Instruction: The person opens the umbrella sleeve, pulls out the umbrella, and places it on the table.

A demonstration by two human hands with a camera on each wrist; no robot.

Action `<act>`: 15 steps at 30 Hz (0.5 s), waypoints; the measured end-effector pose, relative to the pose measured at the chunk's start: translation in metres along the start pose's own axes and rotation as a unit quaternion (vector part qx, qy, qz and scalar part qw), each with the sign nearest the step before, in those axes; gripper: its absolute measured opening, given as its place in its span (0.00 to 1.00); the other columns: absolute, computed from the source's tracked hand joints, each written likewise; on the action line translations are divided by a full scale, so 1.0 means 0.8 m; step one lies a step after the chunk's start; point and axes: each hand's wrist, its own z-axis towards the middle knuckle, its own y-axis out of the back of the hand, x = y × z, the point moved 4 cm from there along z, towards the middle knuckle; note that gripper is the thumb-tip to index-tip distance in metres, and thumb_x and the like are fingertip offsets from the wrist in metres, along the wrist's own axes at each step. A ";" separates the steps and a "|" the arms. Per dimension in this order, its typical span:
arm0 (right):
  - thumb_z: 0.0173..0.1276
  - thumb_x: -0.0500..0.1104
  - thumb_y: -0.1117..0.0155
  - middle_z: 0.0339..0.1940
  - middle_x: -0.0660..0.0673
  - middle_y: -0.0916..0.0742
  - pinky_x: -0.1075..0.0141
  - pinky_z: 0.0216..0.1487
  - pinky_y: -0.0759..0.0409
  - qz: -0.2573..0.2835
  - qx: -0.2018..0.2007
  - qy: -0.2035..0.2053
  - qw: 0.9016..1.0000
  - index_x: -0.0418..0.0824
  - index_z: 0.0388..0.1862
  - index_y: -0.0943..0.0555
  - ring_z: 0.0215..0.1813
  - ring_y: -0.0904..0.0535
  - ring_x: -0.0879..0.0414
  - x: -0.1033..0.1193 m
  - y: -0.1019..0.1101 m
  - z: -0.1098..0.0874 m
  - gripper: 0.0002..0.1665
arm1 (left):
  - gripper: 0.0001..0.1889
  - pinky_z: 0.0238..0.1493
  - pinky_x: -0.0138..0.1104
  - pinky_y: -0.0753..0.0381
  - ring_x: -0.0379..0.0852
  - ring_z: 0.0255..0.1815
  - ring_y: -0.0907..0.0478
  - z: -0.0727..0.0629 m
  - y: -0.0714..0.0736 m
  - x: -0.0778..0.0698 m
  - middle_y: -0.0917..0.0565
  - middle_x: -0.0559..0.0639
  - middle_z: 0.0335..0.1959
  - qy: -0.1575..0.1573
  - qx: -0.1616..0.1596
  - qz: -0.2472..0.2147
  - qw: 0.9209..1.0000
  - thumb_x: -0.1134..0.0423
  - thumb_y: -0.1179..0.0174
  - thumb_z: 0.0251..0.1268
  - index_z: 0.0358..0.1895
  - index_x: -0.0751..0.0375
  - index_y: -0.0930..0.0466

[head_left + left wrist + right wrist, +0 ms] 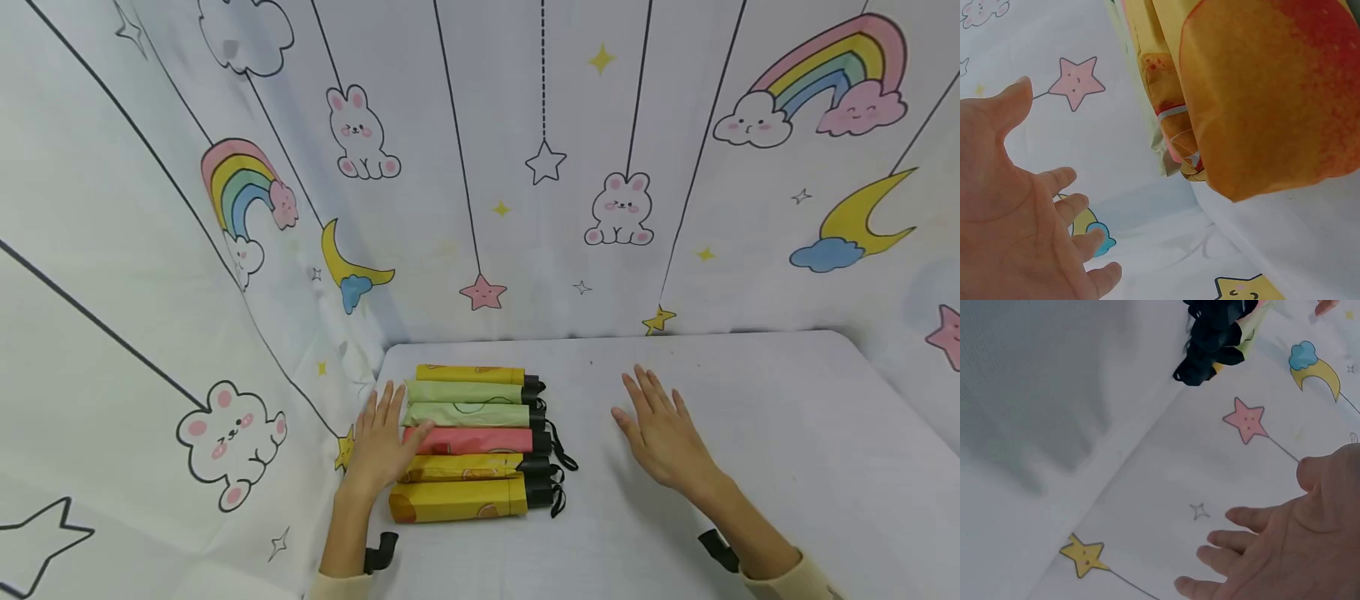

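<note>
Several folded umbrellas lie side by side on the white table [592,533] in the head view. Farthest back is a yellow one [468,374], then two light green ones [465,393], a pinkish-red one [480,441] and two yellow ones, the frontmost [465,502] being thickest. Their black handles and wrist straps point right. My left hand [381,446] is at their left ends, fingers straight, thumb over the red one; whether it touches cannot be told. My right hand [663,437], fingers extended, hovers right of the handles, holding nothing. Umbrella ends [1272,100] loom large in the left wrist view.
A white cloth [435,200] printed with rabbits, stars, moons and rainbows hangs behind the table and along its left side. The table's back edge meets this cloth. Black wrist mounts [382,550] sit at both wrists.
</note>
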 end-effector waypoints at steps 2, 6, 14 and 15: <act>0.87 0.58 0.57 0.85 0.30 0.44 0.30 0.79 0.58 0.002 -0.001 0.003 1.000 0.32 0.84 0.45 0.85 0.53 0.33 0.003 0.001 0.000 0.40 | 0.49 0.79 0.67 0.62 0.63 0.86 0.68 -0.003 0.000 -0.001 0.56 0.58 0.87 0.002 -0.001 -0.002 1.000 0.28 0.51 0.75 0.86 0.54 0.55; 0.87 0.59 0.57 0.85 0.31 0.44 0.32 0.80 0.58 0.008 0.001 0.003 1.000 0.33 0.84 0.45 0.85 0.53 0.34 0.009 0.001 -0.003 0.41 | 0.48 0.78 0.70 0.60 0.66 0.86 0.65 -0.010 0.003 -0.006 0.53 0.61 0.86 0.001 -0.011 -0.006 1.000 0.31 0.49 0.76 0.85 0.57 0.52; 0.87 0.59 0.57 0.85 0.32 0.43 0.33 0.81 0.57 0.007 0.001 0.012 1.000 0.33 0.84 0.43 0.85 0.52 0.34 0.021 -0.004 -0.006 0.41 | 0.47 0.78 0.70 0.62 0.64 0.86 0.66 -0.021 0.009 -0.010 0.53 0.59 0.86 0.009 -0.008 -0.006 1.000 0.31 0.49 0.76 0.85 0.58 0.50; 0.87 0.59 0.57 0.85 0.32 0.43 0.33 0.81 0.57 0.007 0.000 0.014 1.000 0.33 0.84 0.43 0.85 0.51 0.34 0.022 -0.004 -0.006 0.41 | 0.47 0.78 0.70 0.62 0.65 0.86 0.65 -0.022 0.009 -0.010 0.52 0.60 0.86 0.008 -0.010 -0.005 1.000 0.32 0.49 0.76 0.85 0.58 0.49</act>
